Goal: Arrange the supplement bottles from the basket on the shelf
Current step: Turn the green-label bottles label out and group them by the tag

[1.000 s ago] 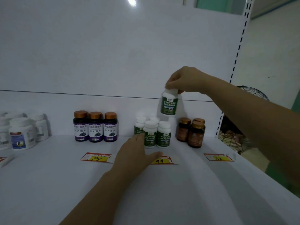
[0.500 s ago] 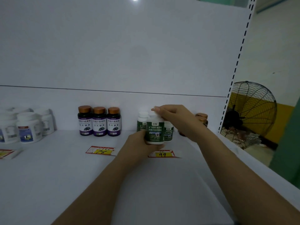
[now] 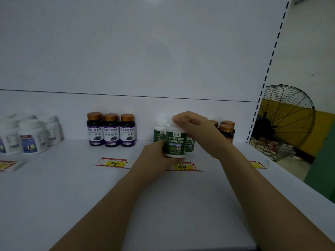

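Bottle with green label [image 3: 175, 144] upright just behind the 99 price tag [image 3: 183, 167] on the shelf [image 3: 72, 187]. The left hand [image 3: 155, 154] wraps its lower side; the right hand [image 3: 192, 124] curls over its white cap. Purple-label bottles [image 3: 111, 131] stand left of that tag, brown bottles [image 3: 227, 130] right.

left price tag [image 3: 113, 163]: 78 in handwriting | middle price tag [image 3: 182, 167]: 99 | green-label bottle [image 3: 175, 143]: 百权, 压片糖果 (smaller print too blurred) | purple-label bottles [image 3: 111, 134]: 蓝莓叶黄素酯, 压片糖果 | right price tag [image 3: 257, 164]: number hidden | white bottles [image 3: 32, 140]: labels illegible

head view looks down, close over shelf [image 3: 72, 178].
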Motion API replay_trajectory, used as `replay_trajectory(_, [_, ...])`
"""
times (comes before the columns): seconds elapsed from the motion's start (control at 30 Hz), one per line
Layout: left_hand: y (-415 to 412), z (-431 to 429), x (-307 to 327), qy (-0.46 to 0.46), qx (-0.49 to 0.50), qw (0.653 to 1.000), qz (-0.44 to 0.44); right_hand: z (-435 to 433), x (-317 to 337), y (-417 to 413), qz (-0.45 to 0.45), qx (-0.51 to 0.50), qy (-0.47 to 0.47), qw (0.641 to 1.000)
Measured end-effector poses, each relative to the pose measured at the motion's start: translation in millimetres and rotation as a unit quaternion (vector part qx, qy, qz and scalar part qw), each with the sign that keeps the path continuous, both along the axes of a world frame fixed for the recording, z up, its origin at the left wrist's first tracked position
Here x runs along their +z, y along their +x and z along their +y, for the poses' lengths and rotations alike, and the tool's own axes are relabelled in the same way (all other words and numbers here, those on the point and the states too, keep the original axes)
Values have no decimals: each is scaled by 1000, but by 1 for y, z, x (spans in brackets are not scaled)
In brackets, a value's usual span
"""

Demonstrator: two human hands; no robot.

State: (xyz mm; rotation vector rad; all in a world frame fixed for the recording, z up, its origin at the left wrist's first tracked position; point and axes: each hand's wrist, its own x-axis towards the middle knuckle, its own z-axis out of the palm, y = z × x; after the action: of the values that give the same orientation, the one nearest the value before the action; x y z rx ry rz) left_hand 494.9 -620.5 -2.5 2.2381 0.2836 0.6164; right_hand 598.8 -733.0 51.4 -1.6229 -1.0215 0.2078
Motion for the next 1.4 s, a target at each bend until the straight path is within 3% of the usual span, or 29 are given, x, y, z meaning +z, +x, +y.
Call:
replay_trajectory(0.07, [1,0,0,-3,-11,1000,5,-1,1,1,4,-6,6,1000])
replay_trajectory(0.2, [3,-3,6,-110,-90,990,20,-6,4,4,69,26,50,996])
replay_trajectory(0.3, [2,-5,8,-141,-110,984,3,-7,4,5,105,69,64,990])
replay_trajectory(0.5, [-1,-4,7,-82,-25,995,-52,-4,0,0,-10,-15,25,1000])
replay_trajectory(0.7, [-4,-8,13,-137,-89,986,-41,-10,2,5,99,65,85,989])
replay_trajectory(0.87, [-3,-7,11,-58,-1,996,-64,-3,-3,-1,13,1,63,998])
replay_trajectory(1.03, [-4,-9,13,-136,-63,988,-43,-10,0,6,87,57,110,989])
replay_trajectory(1.13, [-4,-10,12,-112,-64,991,-46,-11,1,7,120,101,96,983])
replay_trajectory(1.3, [-4,-8,9,-31,-1,996,-79,-2,-6,2,69,11,43,997])
replay_trajectory(1.4, [-3,-8,11,-91,-47,993,-66,-6,-4,7,130,44,71,988])
